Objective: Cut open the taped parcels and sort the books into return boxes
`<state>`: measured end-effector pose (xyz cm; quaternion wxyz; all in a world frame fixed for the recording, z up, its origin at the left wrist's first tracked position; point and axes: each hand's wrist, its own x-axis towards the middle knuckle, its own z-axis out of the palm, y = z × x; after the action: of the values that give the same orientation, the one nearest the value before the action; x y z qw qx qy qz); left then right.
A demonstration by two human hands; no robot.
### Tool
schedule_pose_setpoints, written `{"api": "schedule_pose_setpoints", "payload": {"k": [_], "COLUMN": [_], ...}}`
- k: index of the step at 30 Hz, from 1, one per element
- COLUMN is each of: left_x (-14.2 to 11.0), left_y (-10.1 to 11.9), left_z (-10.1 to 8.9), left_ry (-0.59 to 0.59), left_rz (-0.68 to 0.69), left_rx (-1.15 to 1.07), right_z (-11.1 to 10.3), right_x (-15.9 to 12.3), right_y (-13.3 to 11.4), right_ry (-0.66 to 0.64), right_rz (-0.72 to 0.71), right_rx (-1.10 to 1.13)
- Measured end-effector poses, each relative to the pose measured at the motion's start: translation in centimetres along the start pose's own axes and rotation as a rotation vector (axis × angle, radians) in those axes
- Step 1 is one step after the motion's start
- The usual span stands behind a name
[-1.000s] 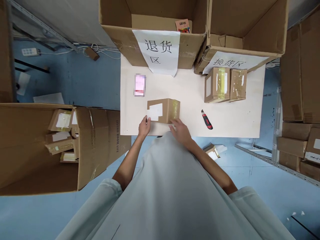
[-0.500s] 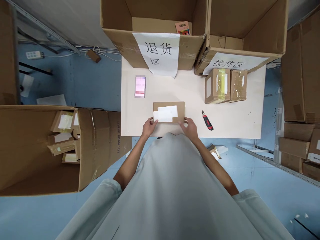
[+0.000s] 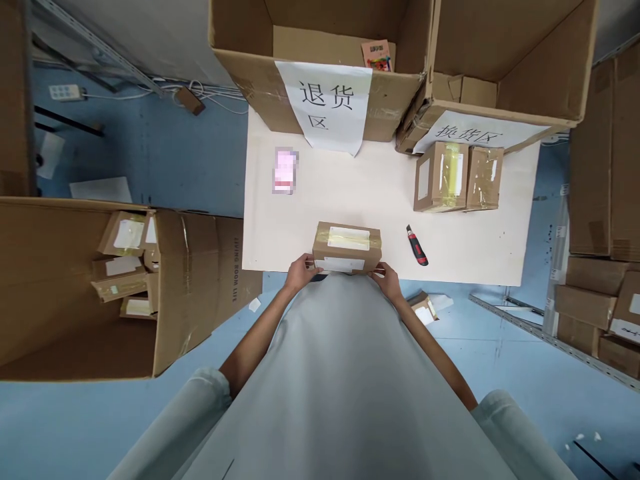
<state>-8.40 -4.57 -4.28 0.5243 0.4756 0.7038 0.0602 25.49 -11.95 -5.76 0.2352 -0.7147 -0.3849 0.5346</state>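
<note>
Left hand (image 3: 301,273) and right hand (image 3: 387,282) grip opposite near corners of the brown rectangular cardboard box (image 3: 345,253), at the white tabletop's (image 3: 340,187) near edge. Even support at both ends should limit tipping. Red-and-black utility knife (image 3: 417,247) lies apart, rightward.

Knife (image 3: 417,245) red and black; table (image 3: 330,183) off-white; floor (image 3: 500,353) blue.

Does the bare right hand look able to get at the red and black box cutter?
Probably yes. The box cutter lies near the right hand, to its right, with nothing between. But that hand holds one end of a brown cardboard box and must likely let go first.
</note>
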Motion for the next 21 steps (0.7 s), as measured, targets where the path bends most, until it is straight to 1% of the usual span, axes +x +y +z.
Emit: {"api": "schedule_pose_setpoints", "payload": {"k": [4, 7, 9, 13, 17, 19, 21], "left_x": [-0.2, 0.0, 0.3, 1.6, 3.1, 3.3, 3.2], "left_y": [-0.6, -0.5, -0.2, 1.6, 3.9, 4.9, 5.9], "left_z": [0.7, 0.3, -0.1, -1.1, -1.7, -2.2, -2.8], "left_ry": [0.004, -0.007, -0.017, -0.005, 0.013, 0.021, 0.033], "left_rz": [-0.006, 0.03, 0.055, 0.071, 0.058, 0.075, 0.133], "left_rx": [0.006, -0.013, -0.038, -0.1, -0.123, -0.141, -0.208], "right_z": [0.7, 0.5, 0.1, -0.2, 0.4, 0.6, 0.5], "right_x": [-0.3, 0.2, 0.8, 2.6, 4.1, 4.4, 4.4], "right_y": [0.3, -0.3, -1.1, -3.0, -4.9, -5.9, -6.8], "right_ry": [0.029, 0.075, 0.076, 0.071, 0.104, 0.138, 0.206], "right_rz": [0.011, -0.004, -0.019, -0.036, -0.027, -0.045, -0.083], "right_rx": [0.029, 0.068, 0.073, 0.076, 0.117, 0.124, 0.118]}}
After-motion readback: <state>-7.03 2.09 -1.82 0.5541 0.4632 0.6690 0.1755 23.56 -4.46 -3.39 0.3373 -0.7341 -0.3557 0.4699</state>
